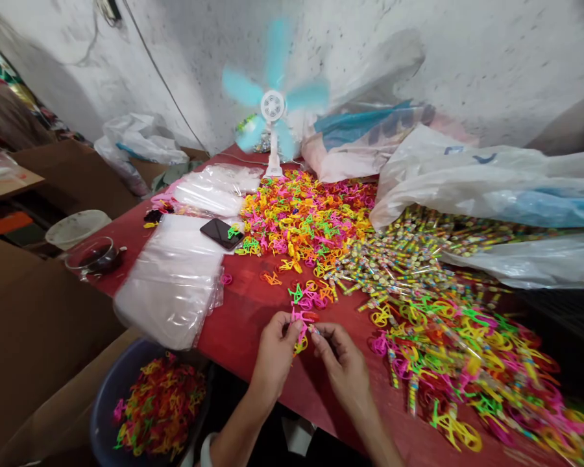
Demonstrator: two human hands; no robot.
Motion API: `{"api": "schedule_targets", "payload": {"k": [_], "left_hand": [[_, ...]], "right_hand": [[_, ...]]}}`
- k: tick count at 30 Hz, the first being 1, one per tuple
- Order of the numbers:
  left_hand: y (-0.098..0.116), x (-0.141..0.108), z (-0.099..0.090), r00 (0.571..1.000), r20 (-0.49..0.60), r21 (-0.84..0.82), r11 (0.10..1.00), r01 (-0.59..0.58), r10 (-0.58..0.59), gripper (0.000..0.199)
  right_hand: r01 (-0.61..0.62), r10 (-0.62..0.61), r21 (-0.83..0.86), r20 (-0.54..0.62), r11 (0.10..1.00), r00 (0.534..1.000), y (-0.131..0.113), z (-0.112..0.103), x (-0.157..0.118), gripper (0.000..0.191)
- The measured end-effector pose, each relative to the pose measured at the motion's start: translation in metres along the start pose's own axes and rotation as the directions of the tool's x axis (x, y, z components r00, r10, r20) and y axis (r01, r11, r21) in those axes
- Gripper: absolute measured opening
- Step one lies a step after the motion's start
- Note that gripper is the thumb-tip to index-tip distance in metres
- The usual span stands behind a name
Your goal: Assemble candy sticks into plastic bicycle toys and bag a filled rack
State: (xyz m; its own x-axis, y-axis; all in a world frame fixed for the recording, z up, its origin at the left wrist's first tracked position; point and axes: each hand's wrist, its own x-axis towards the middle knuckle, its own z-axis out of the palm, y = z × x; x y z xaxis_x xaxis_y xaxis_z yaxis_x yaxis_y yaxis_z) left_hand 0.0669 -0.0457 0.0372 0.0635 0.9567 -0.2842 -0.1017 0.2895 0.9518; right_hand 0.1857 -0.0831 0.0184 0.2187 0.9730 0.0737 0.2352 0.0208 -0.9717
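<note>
Near the table's front edge, my left hand (277, 350) pinches a pink plastic toy piece (299, 316) between thumb and fingers. Close beside it on the right, my right hand (343, 363) is closed at the fingertips around a small whitish end, perhaps of a candy tube; most of it is hidden. Just beyond my hands lie a few loose pieces, among them a green toy frame (296, 294). Farther back is a heap of bright plastic pieces (296, 220), some shaped like little bicycles. To the right spreads a pile of thin patterned tubes (403, 259).
Mixed tubes and toy pieces (467, 370) cover the right side. Clear plastic bags (170, 279) and a phone (219, 232) lie left on the red table (243, 292). A fan (273, 107) spins behind. A blue tub (100, 415) of pieces stands below left.
</note>
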Motion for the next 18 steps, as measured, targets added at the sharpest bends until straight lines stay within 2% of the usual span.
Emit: {"api": "schedule_targets", "payload": {"k": [3, 12, 18], "left_hand": [[-0.004, 0.0, 0.002, 1.0, -0.005, 0.036, 0.999, -0.024, 0.025, 0.019], [-0.014, 0.002, 0.0, 0.996, -0.045, 0.18, 0.981, -0.069, 0.078, 0.014], [-0.014, -0.001, 0.004, 0.995, -0.089, 0.139, 0.99, -0.027, 0.04, 0.013]], "right_hand": [[-0.005, 0.005, 0.001, -0.014, 1.0, 1.0, 0.0, 0.0, 0.001, 0.029], [0.027, -0.023, -0.066, 0.058, 0.997, 0.998, -0.001, 0.003, 0.001, 0.031], [0.117, -0.112, -0.115, 0.046, 0.986, 0.993, 0.006, 0.01, -0.005, 0.027]]}}
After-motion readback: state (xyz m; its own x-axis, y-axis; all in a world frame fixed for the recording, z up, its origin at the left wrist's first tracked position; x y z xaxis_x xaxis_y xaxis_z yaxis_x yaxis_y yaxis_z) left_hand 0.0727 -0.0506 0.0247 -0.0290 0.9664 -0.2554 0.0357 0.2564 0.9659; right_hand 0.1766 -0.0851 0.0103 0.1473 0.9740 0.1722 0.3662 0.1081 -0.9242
